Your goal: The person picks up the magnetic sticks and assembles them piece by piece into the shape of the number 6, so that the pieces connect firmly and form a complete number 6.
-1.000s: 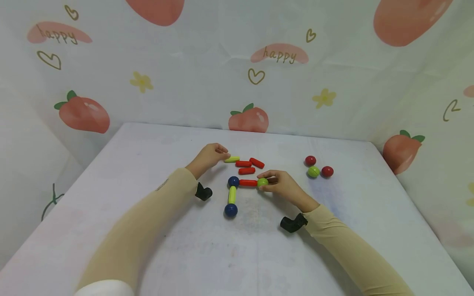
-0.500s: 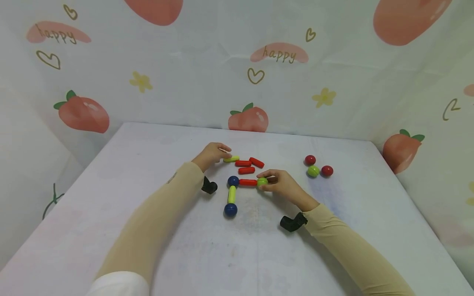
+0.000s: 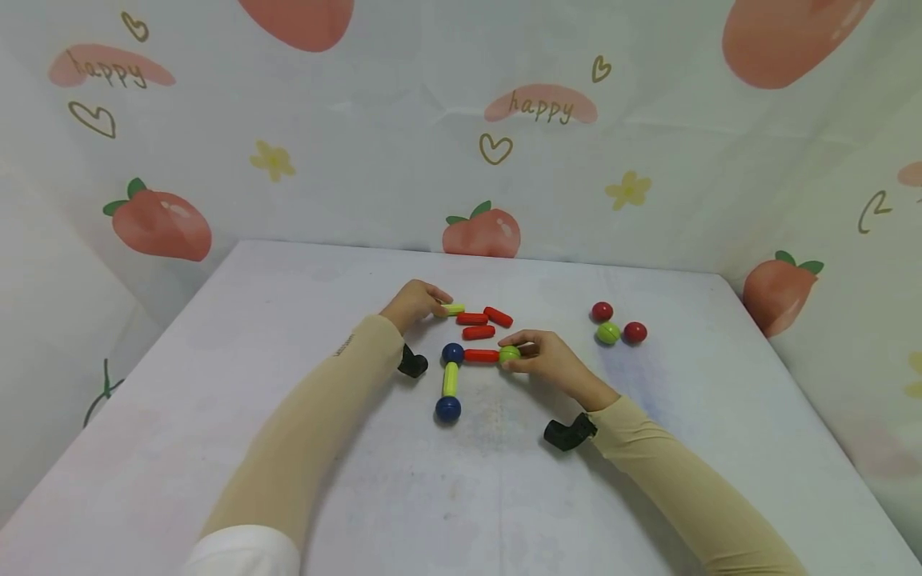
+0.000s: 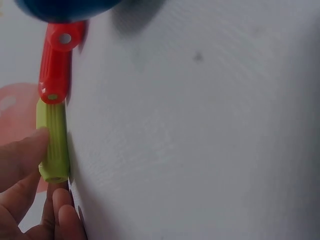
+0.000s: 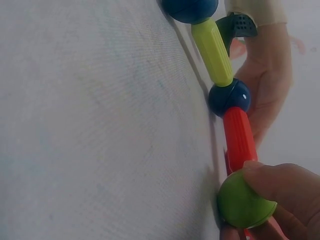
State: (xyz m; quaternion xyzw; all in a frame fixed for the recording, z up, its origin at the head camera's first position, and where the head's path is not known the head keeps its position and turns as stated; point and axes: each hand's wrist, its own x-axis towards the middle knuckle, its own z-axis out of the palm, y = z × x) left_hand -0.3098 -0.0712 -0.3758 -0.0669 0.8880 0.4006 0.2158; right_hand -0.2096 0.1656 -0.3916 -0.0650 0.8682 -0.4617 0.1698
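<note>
Left wrist view shows the thumb on the side of a loose yellow stick (image 4: pixel 55 142) and a finger behind it, a pinch; head view mostly hides this grip. It also shows a pale metallic disc in the end of one loose red stick (image 4: pixel 65 38). Right wrist view gives the joined row: blue ball (image 5: pixel 229 98), joined red stick (image 5: pixel 239 132), green ball (image 5: pixel 242 202), the last clamped between thumb and fingers. Head view alone shows the two red balls (image 3: pixel 635 333) and spare green ball (image 3: pixel 608 333), off to the right on the table (image 3: pixel 403 496).

Balls smooth, glossy, seam on the held green one. Sticks ridged lengthwise, plastic-looking. Table cover white, fine weave.

Left hand (image 3: pixel 415 305) reaches farther, beside the three loose red sticks; right hand (image 3: pixel 553 362) lower, angled in from the right. Both sleeves beige.
</note>
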